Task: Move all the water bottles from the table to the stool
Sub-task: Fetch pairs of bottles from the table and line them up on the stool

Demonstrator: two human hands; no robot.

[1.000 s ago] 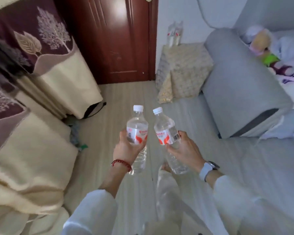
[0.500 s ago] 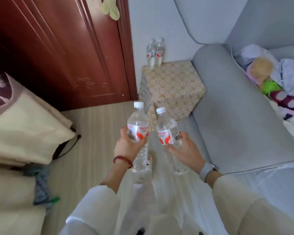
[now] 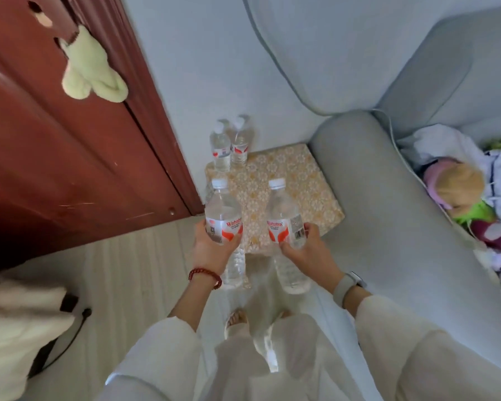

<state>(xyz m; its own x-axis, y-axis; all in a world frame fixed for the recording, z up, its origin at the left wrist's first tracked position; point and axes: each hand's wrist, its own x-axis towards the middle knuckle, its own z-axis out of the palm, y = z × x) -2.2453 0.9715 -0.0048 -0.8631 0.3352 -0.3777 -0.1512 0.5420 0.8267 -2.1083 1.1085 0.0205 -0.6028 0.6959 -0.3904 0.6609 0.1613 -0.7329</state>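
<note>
Bottles in hand: you carry two water bottles, both upright with caps on, held over the near edge of the stool (image 3: 287, 180); the left bottle (image 3: 223, 215) sits over its near-left corner, the right bottle (image 3: 285, 218) over its near middle.
Bottles already placed: two more bottles (image 3: 229, 146) stand touching each other at the far-left corner of the stool, against the wall.
Left grip: your left hand (image 3: 211, 250) is wrapped closed around the label band of the left bottle, thumb across the front; the lower body hangs free below your palm.
Right grip: your right hand (image 3: 310, 253) is closed around the right bottle at the label, fingers behind, thumb under the red print.
Stool: padded top with a patterned cover, wedged between the door (image 3: 55, 169) frame and the sofa arm (image 3: 388, 212).
Risk, tipping: the cushion looks soft, so a bottle set down off-vertical or released early could topple and roll to the floor.
Risk, collision: if you reach far back with the left bottle, you may knock the standing pair over.
Risk, edge: the left bottle hangs near the stool's corner; put it down there and it may sit half off the top.
Risk, both at once: releasing both hands together leaves nothing free to steady a wobble.
</note>
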